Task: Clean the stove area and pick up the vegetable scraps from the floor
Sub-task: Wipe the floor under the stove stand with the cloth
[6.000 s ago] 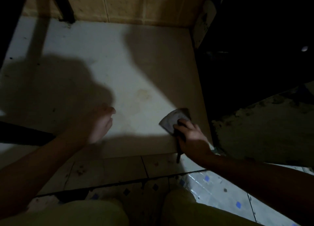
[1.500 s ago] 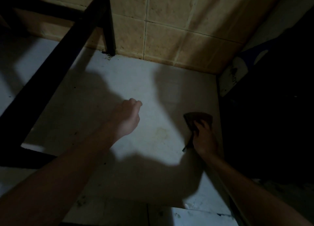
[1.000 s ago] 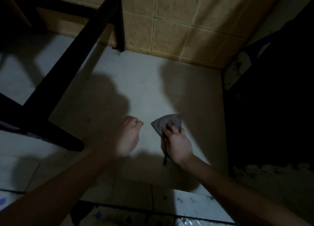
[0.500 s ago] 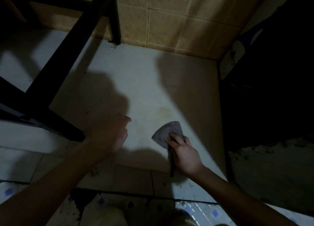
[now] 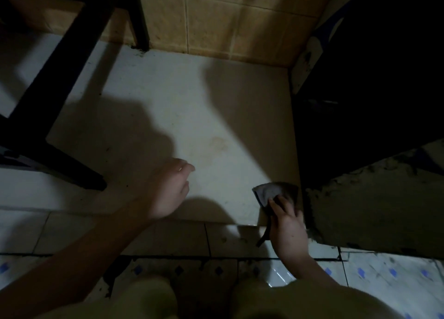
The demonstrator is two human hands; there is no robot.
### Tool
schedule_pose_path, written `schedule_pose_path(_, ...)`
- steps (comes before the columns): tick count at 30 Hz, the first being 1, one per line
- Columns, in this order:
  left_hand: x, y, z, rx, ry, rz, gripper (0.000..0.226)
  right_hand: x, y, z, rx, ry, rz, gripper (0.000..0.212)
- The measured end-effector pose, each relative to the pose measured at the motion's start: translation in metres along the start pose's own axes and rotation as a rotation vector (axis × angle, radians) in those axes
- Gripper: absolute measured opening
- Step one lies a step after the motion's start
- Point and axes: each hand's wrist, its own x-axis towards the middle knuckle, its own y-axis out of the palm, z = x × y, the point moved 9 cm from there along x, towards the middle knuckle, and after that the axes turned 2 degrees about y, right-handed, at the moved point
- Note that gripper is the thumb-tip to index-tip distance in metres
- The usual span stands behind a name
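Loosely curled, holding nothing, the left hand (image 5: 168, 189) hovers over the pale slab (image 5: 192, 107) at about seven o'clock of its lit patch, fingers bent but not clenched; whether it touches the surface cannot be told. Further left, at nine to eleven o'clock, the black frame (image 5: 60, 61) stands on the slab, one leg planted by the tan wall (image 5: 228, 20). Near the slab's middle a faint yellowish stain (image 5: 217, 143) is visible, well apart from both hands. At four o'clock the right hand (image 5: 288, 222) presses a grey rag (image 5: 270, 192) flat with its fingertips, a dark strip dangling below the palm — the rag sits at the slab's near right corner, just beside the dark cabinet (image 5: 372, 78). Half a second ago the rag lay further in from that edge, so the wipe has swept outward to the right corner while the left hand has barely moved. That suggests the stroke is pushing grime toward the edge, and the stain in the middle has yet to be dealt with. No vegetable scraps can be made out on the patterned floor (image 5: 384, 282) in this gloom — that half of the job looks unstarted.
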Motion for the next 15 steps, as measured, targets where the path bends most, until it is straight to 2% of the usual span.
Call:
schedule_pose_path(3,-0.002,0.004,-0.003,0.006,0.007,0.010,0.032,-0.006,0.008,0.011,-0.011,0.000,0.049,0.051)
schedule_pose_path(7,-0.007,0.004,0.000,0.003,-0.007,0.027,0.032,-0.014,0.013,0.039,-0.046,-0.131,0.084,0.053)
schedule_pose_path(15,-0.031,-0.011,0.016,0.016,-0.022,0.019,0.029,-0.027,0.045,0.109,0.023,-0.344,0.326,0.059)
